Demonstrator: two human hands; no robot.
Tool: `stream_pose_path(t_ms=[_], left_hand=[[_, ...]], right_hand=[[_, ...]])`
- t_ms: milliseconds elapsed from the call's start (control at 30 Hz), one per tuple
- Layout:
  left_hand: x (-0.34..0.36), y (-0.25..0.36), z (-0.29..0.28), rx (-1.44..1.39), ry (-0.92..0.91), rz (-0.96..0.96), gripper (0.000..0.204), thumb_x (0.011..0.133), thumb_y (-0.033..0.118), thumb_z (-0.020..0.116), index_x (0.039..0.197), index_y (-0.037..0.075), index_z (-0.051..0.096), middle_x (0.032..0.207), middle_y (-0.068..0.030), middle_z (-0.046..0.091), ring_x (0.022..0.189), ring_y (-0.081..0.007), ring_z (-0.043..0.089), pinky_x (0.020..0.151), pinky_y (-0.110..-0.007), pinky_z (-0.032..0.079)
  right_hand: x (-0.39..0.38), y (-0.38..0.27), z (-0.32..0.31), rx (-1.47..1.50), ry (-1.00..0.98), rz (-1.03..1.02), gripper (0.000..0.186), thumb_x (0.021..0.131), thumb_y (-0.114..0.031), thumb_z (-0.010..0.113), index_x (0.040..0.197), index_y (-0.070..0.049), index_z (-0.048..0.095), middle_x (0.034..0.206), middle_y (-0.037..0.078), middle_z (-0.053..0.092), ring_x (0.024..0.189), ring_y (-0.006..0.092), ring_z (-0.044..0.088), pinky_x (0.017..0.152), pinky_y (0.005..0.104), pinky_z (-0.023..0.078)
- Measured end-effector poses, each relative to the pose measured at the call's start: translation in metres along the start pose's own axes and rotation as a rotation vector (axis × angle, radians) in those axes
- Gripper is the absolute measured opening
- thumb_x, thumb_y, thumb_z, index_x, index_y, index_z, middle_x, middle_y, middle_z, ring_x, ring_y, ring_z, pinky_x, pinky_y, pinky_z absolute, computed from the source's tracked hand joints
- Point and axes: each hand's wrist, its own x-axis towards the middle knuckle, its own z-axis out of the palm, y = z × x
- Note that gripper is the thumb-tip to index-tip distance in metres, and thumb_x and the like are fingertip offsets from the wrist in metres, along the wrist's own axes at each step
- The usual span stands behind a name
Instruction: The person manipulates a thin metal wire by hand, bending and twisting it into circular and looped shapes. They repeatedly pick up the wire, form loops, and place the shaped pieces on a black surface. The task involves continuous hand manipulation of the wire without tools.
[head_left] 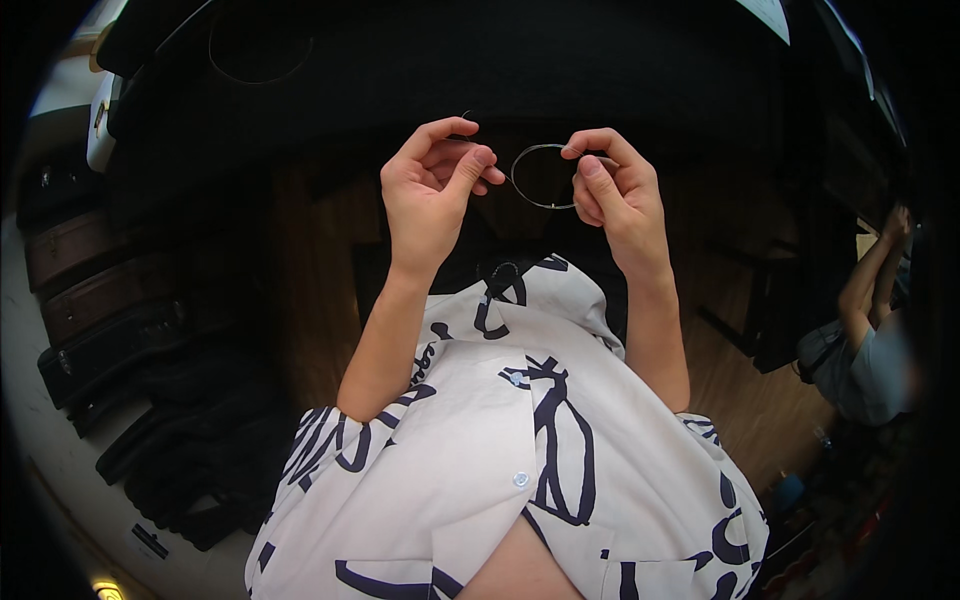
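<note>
My right hand (622,190) pinches a thin, pale, coiled wire (533,204) between thumb and fingers. The loop stands out to the left of that hand, toward my other one. Opposite it, my left hand (432,185) is raised with curled fingers, its thumb lying close to them. A short dark curl of what looks like wire shows at the left index fingertip. Whether it joins the coil cannot be made out. Both hands are held up in front of me, a small gap apart, near the edge of a black surface (480,70).
On the black surface at the far left lies a thin curved strand (262,82). Brown and black cases (95,240) line the left side. Wooden floor (745,415) shows at right, beside a dark stand or chair frame (765,310). Another person (860,365) is at the far right.
</note>
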Motion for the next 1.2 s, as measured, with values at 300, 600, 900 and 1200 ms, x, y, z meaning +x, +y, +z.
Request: stream_pose_path(t_ms=[300, 600, 900, 1200], left_hand=[[0.002, -0.001, -0.004, 0.258, -0.186, 0.043, 0.025, 0.092, -0.01, 0.06, 0.102, 0.005, 0.078, 0.089, -0.0043, 0.068, 0.066, -0.0069, 0.06, 0.055, -0.019, 0.044], [0.006, -0.002, 0.0, 0.362, -0.295, 0.195, 0.032, 0.087, -0.015, 0.056, 0.101, 0.003, 0.078, 0.096, -0.0062, 0.069, 0.081, -0.013, 0.067, 0.072, -0.024, 0.056], [0.007, 0.004, 0.001, 0.5, -0.279, 0.243, 0.025, 0.092, -0.01, 0.057, 0.103, 0.001, 0.076, 0.095, -0.0068, 0.069, 0.082, -0.0144, 0.068, 0.073, -0.024, 0.056], [0.004, 0.01, 0.004, 0.454, -0.12, 0.261, 0.017, 0.098, 0.003, 0.06, 0.106, 0.002, 0.074, 0.095, -0.007, 0.07, 0.081, -0.014, 0.067, 0.07, -0.025, 0.054]], right_hand=[[0.0, -0.002, -0.001, -0.124, -0.065, -0.042, 0.016, 0.101, -0.012, 0.058, 0.112, -0.002, 0.065, 0.069, -0.003, 0.055, 0.057, 0.0021, 0.045, 0.05, 0.0185, 0.033], [0.004, -0.003, -0.003, -0.097, 0.004, 0.058, 0.023, 0.1, -0.009, 0.057, 0.121, -0.002, 0.064, 0.065, -0.004, 0.053, 0.054, 0.0014, 0.044, 0.049, 0.0178, 0.034], [0.003, 0.001, 0.002, -0.242, 0.001, 0.021, 0.025, 0.1, -0.008, 0.057, 0.12, -0.003, 0.07, 0.064, -0.003, 0.055, 0.054, 0.002, 0.046, 0.049, 0.0191, 0.035], [0.005, 0.001, 0.003, -0.261, 0.049, 0.068, 0.019, 0.099, -0.007, 0.056, 0.106, 0.0, 0.072, 0.063, -0.003, 0.056, 0.054, 0.0024, 0.048, 0.049, 0.0195, 0.036]])
